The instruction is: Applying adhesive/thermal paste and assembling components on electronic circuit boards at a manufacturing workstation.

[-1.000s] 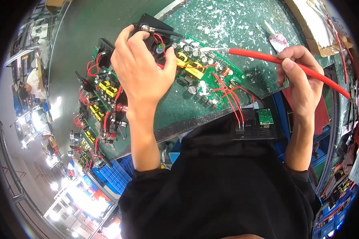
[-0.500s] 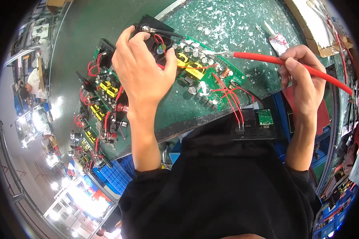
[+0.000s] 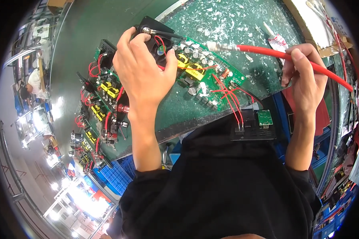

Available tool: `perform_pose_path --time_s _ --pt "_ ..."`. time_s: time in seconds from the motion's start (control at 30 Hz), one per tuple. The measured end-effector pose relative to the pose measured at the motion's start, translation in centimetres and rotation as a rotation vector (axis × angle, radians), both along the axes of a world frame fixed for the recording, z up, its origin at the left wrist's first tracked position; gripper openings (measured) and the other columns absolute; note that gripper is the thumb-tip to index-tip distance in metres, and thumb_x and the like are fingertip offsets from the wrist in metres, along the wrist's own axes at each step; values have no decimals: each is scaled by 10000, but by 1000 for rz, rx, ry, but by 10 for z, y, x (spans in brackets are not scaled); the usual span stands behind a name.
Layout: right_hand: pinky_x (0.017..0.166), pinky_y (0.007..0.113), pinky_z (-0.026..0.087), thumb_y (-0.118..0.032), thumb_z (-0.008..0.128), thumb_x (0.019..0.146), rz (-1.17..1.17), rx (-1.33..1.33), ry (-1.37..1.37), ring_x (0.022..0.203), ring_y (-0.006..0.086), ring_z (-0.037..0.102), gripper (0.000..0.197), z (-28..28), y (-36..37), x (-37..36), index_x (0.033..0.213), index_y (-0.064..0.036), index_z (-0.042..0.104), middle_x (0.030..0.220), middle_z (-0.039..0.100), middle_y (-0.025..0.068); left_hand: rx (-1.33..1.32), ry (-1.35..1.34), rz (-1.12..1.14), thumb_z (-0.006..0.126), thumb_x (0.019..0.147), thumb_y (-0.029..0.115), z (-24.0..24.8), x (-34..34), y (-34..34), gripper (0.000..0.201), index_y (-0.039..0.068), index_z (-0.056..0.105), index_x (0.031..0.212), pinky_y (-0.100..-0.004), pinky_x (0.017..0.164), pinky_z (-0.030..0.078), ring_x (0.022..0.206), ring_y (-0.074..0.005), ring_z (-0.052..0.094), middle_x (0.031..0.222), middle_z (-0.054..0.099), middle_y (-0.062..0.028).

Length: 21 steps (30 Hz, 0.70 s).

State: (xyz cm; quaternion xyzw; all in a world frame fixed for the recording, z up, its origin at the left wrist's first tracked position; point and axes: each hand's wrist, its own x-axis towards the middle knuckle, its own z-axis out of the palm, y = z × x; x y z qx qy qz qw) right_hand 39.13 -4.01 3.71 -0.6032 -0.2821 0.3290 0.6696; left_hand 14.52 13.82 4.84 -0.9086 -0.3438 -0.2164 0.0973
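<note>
My left hand (image 3: 144, 73) is curled over a black end panel (image 3: 149, 24) with a fan, red wires and a round metal terminal, gripping it at the far end of a green circuit board (image 3: 205, 85). The board carries yellow transformers (image 3: 196, 71), capacitors and dabs of white paste. My right hand (image 3: 305, 75) is closed round the long red handle of a brush (image 3: 263, 50). Its metal ferrule and whitish tip (image 3: 213, 46) hover over or touch the board's far edge; I cannot tell which. Red wires join the board to a second black panel (image 3: 253, 132) at the table's near edge.
Several similar board assemblies (image 3: 95, 111) stand in a row on the left. White flecks cover the green table (image 3: 227, 20). A white-and-red tube (image 3: 278, 42) lies beyond my right hand, near a cardboard box (image 3: 307, 24). Blue crates (image 3: 115, 175) sit below the table edge.
The brush tip has moved a little away from me along the board's far edge, and my right hand has shifted slightly right. My left hand has hardly moved.
</note>
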Motion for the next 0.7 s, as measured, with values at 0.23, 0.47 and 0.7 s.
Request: perform_pose_path --time_s 0.23,0.47,0.7 --pt "404 217 380 -175 590 1000 -111 -34 71 441 88 471 212 -5 10 -14 866 -11 596 605 539 41 -2 8 4 781 743 254 -1 0 0 538 32 526 1162 -500 975 406 1180 -372 515 1290 494 -204" --pt "407 224 396 -173 618 985 -109 -23 60 437 92 493 233 -3 8 -12 816 -15 592 593 566 49 5 14 -3 781 741 256 0 -1 0 541 33 521 1160 -502 971 407 1180 -373 516 1286 494 -207" --pt "401 234 404 -174 630 975 -82 -57 66 442 90 514 249 -3 8 -11 783 -18 598 584 580 53 13 9 -6 781 744 260 -1 -1 1 539 35 522 1161 -505 968 408 1180 -373 517 1284 496 -205"
